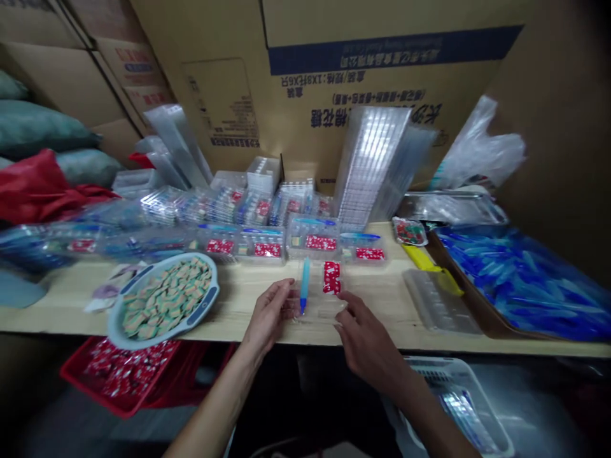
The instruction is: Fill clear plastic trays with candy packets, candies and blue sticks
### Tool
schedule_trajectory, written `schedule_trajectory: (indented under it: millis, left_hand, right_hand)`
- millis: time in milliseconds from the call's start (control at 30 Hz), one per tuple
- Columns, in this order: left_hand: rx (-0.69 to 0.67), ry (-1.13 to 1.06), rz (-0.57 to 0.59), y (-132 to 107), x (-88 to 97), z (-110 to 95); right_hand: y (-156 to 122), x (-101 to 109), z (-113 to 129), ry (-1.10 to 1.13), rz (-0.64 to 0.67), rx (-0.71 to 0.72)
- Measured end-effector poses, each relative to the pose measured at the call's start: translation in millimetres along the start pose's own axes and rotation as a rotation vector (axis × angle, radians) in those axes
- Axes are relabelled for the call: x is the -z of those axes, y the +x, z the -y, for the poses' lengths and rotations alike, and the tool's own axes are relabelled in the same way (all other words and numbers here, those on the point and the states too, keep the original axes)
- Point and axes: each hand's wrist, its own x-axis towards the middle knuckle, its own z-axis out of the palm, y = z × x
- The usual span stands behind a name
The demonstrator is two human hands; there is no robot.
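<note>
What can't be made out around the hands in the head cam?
Head view:
Clear plastic tray: left end hidden by the left hand.
Red-and-white packet: print too small to read.
Blue stick: too small to tell what it is.
White basket: contents blurred, partly hidden by the right forearm, cut off by the bottom edge.
Red crate: contents blurred in shadow.

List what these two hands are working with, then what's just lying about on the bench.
Working with: left hand on a clear plastic tray, right hand beside it, blue plastic stick, red printed packet.

Lying about: grey-rimmed dish of green-and-tan pieces, filled clear trays, stacked empty trays, red crate of red packets, cardboard box of blue sticks.
</note>
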Motion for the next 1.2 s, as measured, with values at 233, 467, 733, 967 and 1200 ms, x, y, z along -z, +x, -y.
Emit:
schedule_trajectory:
  millis: [233,467,733,967,1200]
  left_hand:
    - [0.011,-0.016,-0.002,-6.9,24.1,5.3]
    - [0.05,0.022,0.056,1.4,19.9,-3.0]
    - [0.088,0.128,0.278,11.6,-7.1,-3.0]
    - [0.119,0.072,0.224,26.6,-26.0,3.0]
    - [-0.075,0.245,-0.036,31.1,-27.3,23.2]
  right_hand:
    - [5.7,-18.4,26.3,0.061,0.098,0.064]
    - [13.4,0.7,3.5,0.38,-0.18,-0.213]
    - [30.3,0.3,-50.6,1.043,-0.079,-0.77]
    - [21.0,3.3,-55.6,1.198,-0.274,-0.916]
    - [-1.0,6.7,-70.9,1.146,-0.493,-0.982]
